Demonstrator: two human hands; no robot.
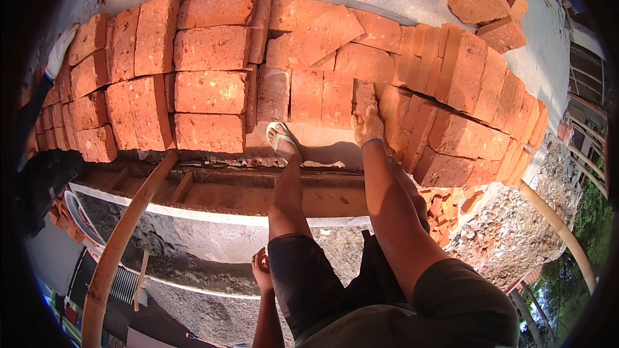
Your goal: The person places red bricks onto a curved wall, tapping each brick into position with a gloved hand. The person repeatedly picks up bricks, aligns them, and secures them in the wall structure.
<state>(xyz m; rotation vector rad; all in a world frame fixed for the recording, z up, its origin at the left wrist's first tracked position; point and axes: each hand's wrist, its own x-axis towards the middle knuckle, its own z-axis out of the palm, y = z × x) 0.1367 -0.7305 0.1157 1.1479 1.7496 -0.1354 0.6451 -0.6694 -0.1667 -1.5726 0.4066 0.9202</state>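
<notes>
My right hand (369, 127), in an orange glove, has its fingers closed on the end of a red brick (363, 92) in a gap within the long stacked rows of bricks (209, 90). Flat bricks (306, 96) lie just left of it. My left hand (261, 267) hangs low beside my leg, its fingers loosely bent and apart, with nothing seen in it. My sandalled foot (282, 138) rests on the dusty ledge below the bricks.
Another person's white-gloved hand (59, 51) touches the stack at far left. Loose bricks (480, 3) lie beyond the rows. Bamboo poles (122, 245) rise at both sides. A concrete edge (213, 212) and channel run below me, with rubble (516, 219) at the right.
</notes>
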